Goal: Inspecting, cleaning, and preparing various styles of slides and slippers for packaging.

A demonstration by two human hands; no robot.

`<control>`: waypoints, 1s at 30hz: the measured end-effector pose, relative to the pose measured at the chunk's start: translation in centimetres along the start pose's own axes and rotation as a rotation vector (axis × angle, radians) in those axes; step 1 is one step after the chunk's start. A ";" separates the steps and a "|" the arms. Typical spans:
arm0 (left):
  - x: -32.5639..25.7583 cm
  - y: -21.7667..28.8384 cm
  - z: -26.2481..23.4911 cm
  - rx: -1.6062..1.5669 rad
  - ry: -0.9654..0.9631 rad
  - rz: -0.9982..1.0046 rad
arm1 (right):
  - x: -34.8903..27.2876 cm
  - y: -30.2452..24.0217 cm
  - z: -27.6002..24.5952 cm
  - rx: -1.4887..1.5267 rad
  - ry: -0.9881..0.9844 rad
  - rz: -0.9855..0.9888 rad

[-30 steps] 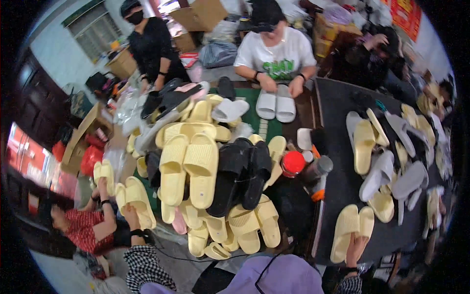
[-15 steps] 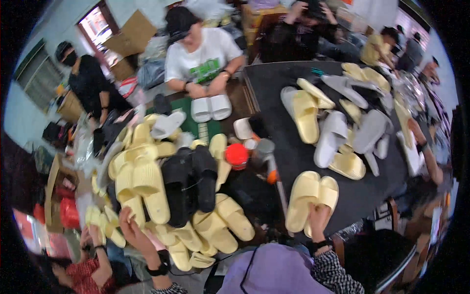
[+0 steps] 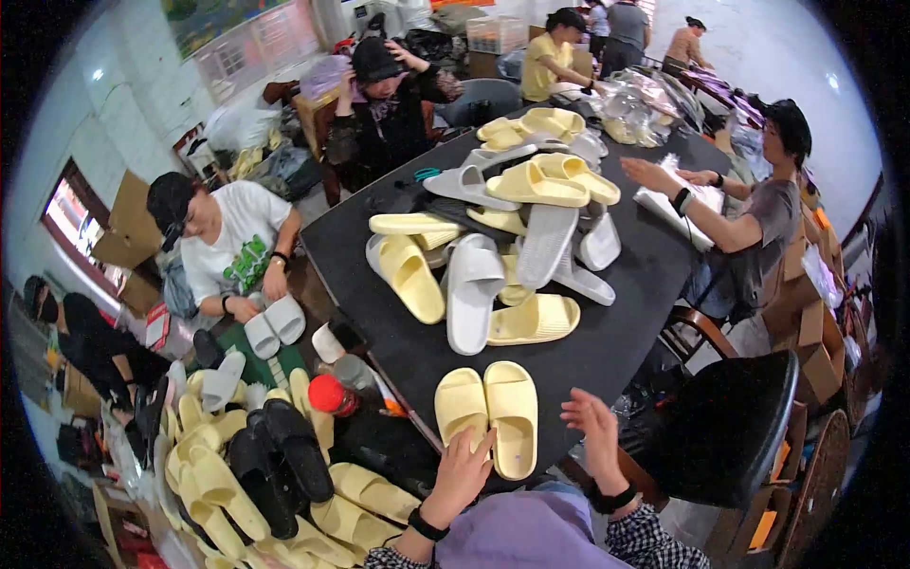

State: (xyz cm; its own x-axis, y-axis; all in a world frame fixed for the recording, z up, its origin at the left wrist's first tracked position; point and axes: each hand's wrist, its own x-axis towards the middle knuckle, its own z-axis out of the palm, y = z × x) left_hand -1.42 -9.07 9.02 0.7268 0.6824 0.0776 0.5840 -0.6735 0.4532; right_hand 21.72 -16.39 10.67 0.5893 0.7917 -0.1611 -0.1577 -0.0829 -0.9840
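A pair of pale yellow slide slippers [image 3: 515, 431] lies side by side at the near end of the black tabletop, toes pointing away. My left hand [image 3: 459, 476] is at the heel of the left slipper [image 3: 462, 389], its fingers closed over it and covering that end. Beside the right slipper, my right hand [image 3: 592, 431] is held up with fingers stretched, open and touching nothing. Farther along the table is a loose pile of yellow slippers [image 3: 412, 280] and grey slippers [image 3: 474, 303].
At the left, yellow slippers [image 3: 355, 522] and black slippers [image 3: 299, 450] are heaped near a red-lidded jar [image 3: 332, 395]. A person in white [image 3: 237, 237] handles a white pair. Another person [image 3: 758, 213] works at the table's right side. A black chair [image 3: 730, 427] stands to my right.
My view has swung right. My right hand has let go of the yellow pair and moved to its right. My left hand has come from the left heap onto the left slipper.
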 end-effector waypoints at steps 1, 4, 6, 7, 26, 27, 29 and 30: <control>0.4 0.2 0.9 0.066 0.012 0.002 | 0.5 -2.7 -0.7 -0.018 -0.017 -0.009; 1.1 0.6 1.7 0.163 -0.083 -0.094 | 0.5 -10.5 -1.7 0.233 -0.120 -0.221; 1.7 -0.3 2.7 0.137 -0.029 -0.050 | -0.1 -13.2 -3.0 0.577 -0.052 -0.251; 2.0 -0.7 3.1 0.111 0.037 -0.007 | -0.2 -13.6 -3.5 0.746 0.036 -0.267; 3.3 -0.6 5.2 -0.020 0.004 -0.120 | -1.4 20.8 -15.1 0.509 0.320 0.527; 3.4 -0.3 4.9 -0.042 -0.006 -0.120 | -0.9 21.6 -15.2 0.540 0.333 0.453; 3.3 -0.3 4.0 -0.062 0.003 -0.118 | 1.2 22.0 -15.7 0.599 0.314 0.581; 2.9 -0.4 3.4 -0.147 -0.056 -0.148 | 1.9 21.2 -15.3 0.618 0.312 0.518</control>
State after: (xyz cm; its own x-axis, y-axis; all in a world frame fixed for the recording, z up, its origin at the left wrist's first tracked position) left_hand 1.67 -7.83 6.07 0.6585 0.7511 -0.0476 0.6297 -0.5153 0.5813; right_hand 31.59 -25.85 -11.69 0.5004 0.5352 -0.6806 -0.8158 0.0283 -0.5776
